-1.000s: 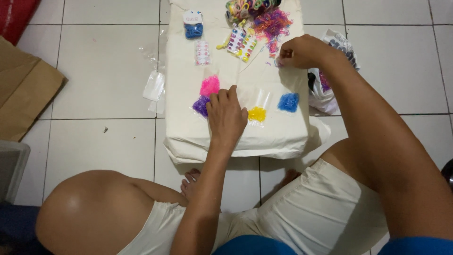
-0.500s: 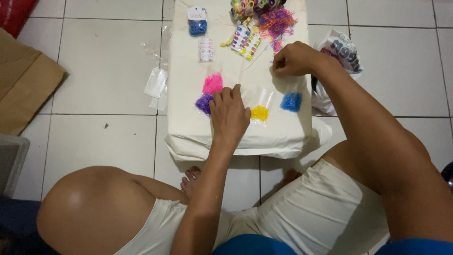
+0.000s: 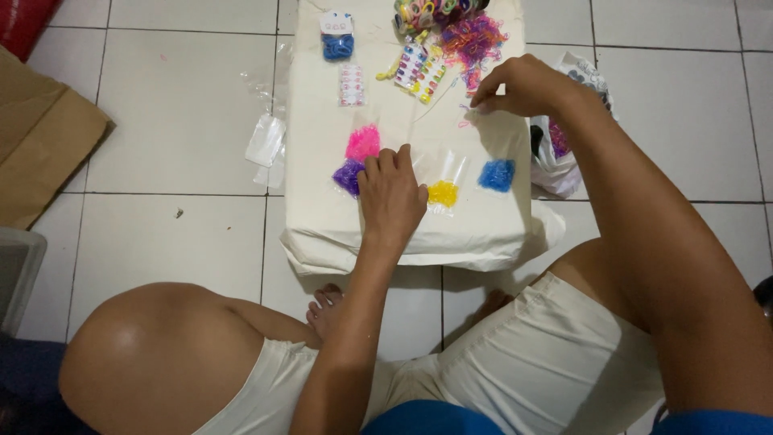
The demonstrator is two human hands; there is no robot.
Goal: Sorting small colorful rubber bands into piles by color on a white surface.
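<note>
Small clear bags (image 3: 451, 173) of tiny rubber bands lie in a row on the near part of the cream cloth-covered tabletop (image 3: 322, 161), and my left hand (image 3: 392, 196) rests flat among them, fingers loose and spread, gripping nothing that I can make out. Just left of that hand I see the pink bag (image 3: 363, 143) and, nearer to me, the purple bag (image 3: 348, 176), whose edge the hand touches. Just right of it sits the yellow bag (image 3: 442, 192), and further right the blue bag (image 3: 496, 174), apart from both hands.

My right hand (image 3: 523, 85) is further out and to the right, fingertips pinched together right at the cloth, beside a few loose pink bands (image 3: 467, 122); I cannot tell what the pinch holds, if anything. Beyond it at the far edge lies a tangle of orange and purple bands (image 3: 475, 39), a card of coloured clips (image 3: 421, 68) to its left, and further left a blue hair tie on a card (image 3: 337, 44). A white plastic bag (image 3: 555, 153) sits on the tiled floor (image 3: 177, 145) right of the tabletop, and empty clear sleeves (image 3: 265, 141) lie to its left.
</note>
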